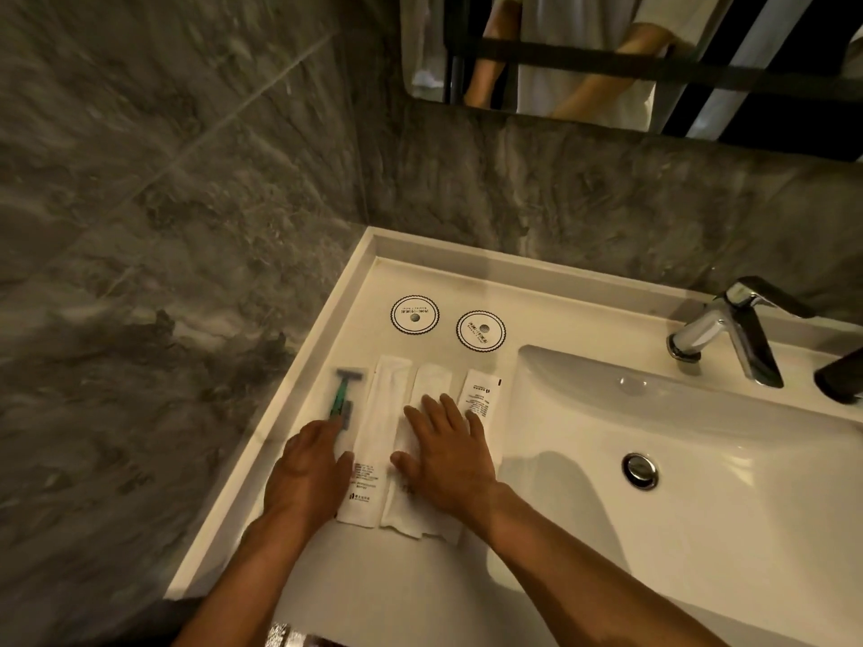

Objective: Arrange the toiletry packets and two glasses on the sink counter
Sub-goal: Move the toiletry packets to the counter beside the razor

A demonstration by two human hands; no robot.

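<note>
Several white toiletry packets lie side by side on the white sink counter (420, 282). At the left is a clear razor packet (344, 394) with a green razor inside. A long white packet (380, 422) comes after it, then a middle white packet (432, 380), then a small printed packet (483, 392). My left hand (310, 473) rests flat on the near end of the razor packet. My right hand (448, 459) lies flat, fingers spread, on the middle packet. Two round paper coasters (414, 315) (481, 331) lie behind the packets. No glasses are in view.
The sink basin (700, 436) with its drain (640, 469) opens to the right of the packets. A chrome faucet (728, 329) stands at the back right, with a dark object (840, 378) at the right edge. Grey marble walls close in left and behind; a mirror hangs above.
</note>
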